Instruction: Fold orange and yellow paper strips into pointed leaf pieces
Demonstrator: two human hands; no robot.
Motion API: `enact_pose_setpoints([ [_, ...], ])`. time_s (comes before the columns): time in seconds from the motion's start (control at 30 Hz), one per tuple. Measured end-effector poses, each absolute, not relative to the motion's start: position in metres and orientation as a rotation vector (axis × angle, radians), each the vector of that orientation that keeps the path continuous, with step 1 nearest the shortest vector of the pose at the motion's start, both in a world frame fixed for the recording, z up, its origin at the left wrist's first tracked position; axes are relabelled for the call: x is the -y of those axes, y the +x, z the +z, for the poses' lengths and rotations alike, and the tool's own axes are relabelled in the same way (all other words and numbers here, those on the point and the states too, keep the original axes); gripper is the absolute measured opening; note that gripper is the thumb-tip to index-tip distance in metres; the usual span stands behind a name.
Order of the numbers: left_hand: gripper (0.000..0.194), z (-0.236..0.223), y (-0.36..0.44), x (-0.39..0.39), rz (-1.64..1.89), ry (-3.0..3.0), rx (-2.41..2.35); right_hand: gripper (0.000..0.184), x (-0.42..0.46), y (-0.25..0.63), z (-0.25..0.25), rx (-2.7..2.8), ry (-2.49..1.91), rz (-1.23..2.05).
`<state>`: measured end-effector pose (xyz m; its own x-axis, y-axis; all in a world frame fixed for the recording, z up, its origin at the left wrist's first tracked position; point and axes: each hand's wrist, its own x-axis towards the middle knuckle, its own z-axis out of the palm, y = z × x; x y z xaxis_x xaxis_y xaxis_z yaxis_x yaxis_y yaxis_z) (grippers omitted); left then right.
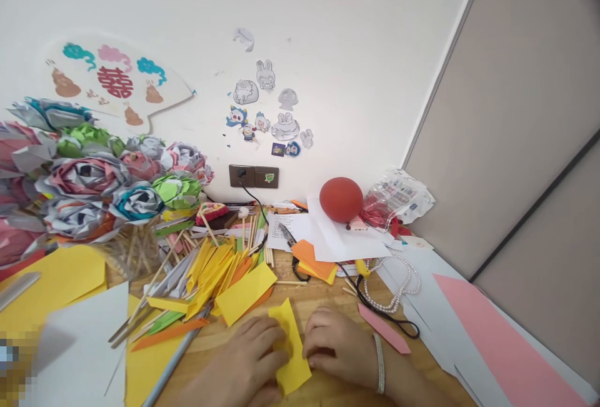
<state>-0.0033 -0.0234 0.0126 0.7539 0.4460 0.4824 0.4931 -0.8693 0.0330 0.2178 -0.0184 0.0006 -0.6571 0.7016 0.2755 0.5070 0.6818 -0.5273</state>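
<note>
A yellow paper strip (291,347) lies at an angle between my hands at the front of the wooden table. My left hand (255,351) is closed on its left side, fingers bent over the paper and the thumb low down. From the right, my right hand (340,347), with a pearly bracelet at the wrist, pinches the strip's right edge with curled fingers. Just beyond my left hand rests another yellow paper piece (247,292). Behind it is a pile of folded yellow strips (210,269).
Paper flowers (89,175) crowd the left in a clear container. Scissors (287,235) lie partly under orange paper (312,260). A red balloon (341,199) sits on white paper at the back. Right are a bead string (396,307), black cable and pink paper (383,329).
</note>
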Motion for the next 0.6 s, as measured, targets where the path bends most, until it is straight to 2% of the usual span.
enact_pose_setpoints([
  [0.1,0.037,0.016,-0.009,0.021,-0.551,-3.144,0.679,0.005,0.016,0.218,-0.009,2.477,-0.861,0.487],
  [0.13,0.039,0.016,-0.010,0.019,-0.527,-3.188,0.672,0.004,0.015,0.218,-0.012,2.494,-0.836,0.460],
  [0.17,0.037,0.015,-0.011,0.018,-0.528,-3.210,0.666,0.003,0.014,0.218,-0.015,2.508,-0.818,0.437],
  [0.3,0.008,0.012,-0.011,0.015,-0.572,-3.241,0.645,0.003,0.011,0.221,-0.018,2.544,-0.795,0.417],
  [0.6,0.013,0.019,-0.011,0.016,-0.546,-3.356,0.706,0.006,0.010,0.224,-0.013,2.531,-0.835,0.547],
])
